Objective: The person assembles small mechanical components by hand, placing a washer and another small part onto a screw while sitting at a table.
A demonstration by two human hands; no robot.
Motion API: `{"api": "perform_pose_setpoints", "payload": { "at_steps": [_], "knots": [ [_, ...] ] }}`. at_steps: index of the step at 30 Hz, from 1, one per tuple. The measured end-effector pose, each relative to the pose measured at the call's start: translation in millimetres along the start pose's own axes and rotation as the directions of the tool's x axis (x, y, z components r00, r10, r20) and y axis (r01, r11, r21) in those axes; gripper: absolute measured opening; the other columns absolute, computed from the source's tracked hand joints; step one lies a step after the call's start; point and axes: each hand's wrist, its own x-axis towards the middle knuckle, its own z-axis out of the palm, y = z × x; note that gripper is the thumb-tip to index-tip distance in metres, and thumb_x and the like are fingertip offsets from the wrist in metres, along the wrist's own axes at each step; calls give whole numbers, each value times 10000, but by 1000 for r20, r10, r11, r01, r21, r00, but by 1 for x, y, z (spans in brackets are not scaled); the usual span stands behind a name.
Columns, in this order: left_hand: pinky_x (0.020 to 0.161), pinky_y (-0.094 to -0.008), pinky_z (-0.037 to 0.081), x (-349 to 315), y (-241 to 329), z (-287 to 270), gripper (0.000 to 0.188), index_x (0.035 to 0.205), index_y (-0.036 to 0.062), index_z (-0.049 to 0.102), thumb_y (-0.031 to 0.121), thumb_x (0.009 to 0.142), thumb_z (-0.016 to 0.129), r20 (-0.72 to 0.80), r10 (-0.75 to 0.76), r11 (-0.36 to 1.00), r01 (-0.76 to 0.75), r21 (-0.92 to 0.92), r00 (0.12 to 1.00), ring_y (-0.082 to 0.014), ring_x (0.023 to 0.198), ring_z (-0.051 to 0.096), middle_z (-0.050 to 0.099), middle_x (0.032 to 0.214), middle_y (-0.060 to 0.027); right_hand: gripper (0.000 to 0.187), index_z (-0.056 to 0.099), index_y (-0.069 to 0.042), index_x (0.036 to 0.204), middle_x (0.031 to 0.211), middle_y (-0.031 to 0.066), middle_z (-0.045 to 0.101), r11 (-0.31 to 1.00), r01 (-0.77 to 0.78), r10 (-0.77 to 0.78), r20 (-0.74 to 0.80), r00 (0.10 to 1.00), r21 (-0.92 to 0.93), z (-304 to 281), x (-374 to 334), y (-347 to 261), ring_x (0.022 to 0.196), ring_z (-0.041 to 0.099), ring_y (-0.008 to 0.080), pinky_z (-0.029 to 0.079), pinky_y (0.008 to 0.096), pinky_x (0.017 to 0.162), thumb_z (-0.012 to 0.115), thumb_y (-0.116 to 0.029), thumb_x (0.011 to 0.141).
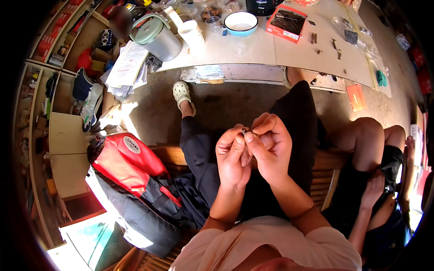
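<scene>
My left hand (231, 156) and my right hand (270, 147) meet above my lap, fingertips pinched together. Between them is a small dark piece (244, 131), too little and too covered by the fingers to name. Both hands are closed on it, thumbs on the near side. Beyond my knees, on the white table (217, 58), an orange-red box (286, 23) holds many thin dark pieces. Several small brown and dark bits (313, 38) lie to the right of that box.
A lidded grey pail (160, 43), a white mug (191, 34) and a blue-white bowl (241, 23) stand on the table. Papers (128, 65) are stacked at left. A red and black jacket (131, 158) lies beside me. Another person's knee (368, 135) is close at right.
</scene>
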Motion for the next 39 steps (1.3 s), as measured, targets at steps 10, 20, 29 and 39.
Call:
{"api": "perform_pose_setpoints", "payload": {
  "at_steps": [10,20,29,39],
  "knots": [
    [403,-149,248,-1,3,2,231,999,-2,585,204,900,550,-46,-120,987,114,-112,992,12,424,303,558,721,20,134,474,-7,839,835,46,464,998,-65,64,39,997,10,-9,-8,-1,686,488,53,409,173,591,571,82,811],
    [424,-148,225,-15,-3,12,203,961,15,631,193,891,564,-100,-51,998,46,-50,994,1,428,273,508,605,58,149,464,-8,844,828,42,455,995,26,-21,59,998,-97,-5,-8,-10,665,486,49,413,172,548,570,90,807],
    [414,-162,213,-13,7,13,198,969,15,638,182,879,580,-64,-28,999,27,-28,998,-4,427,266,497,585,59,154,459,-12,840,820,40,462,997,-20,24,55,998,-71,2,-13,-16,622,482,48,405,169,528,569,90,805],
    [432,-165,221,-12,4,12,189,966,23,646,177,880,580,-107,-104,993,98,-59,989,-7,431,258,462,553,71,153,461,-18,843,816,34,465,980,3,15,87,996,-198,-11,-14,-8,653,474,42,400,164,545,573,80,809]
  ]
}}
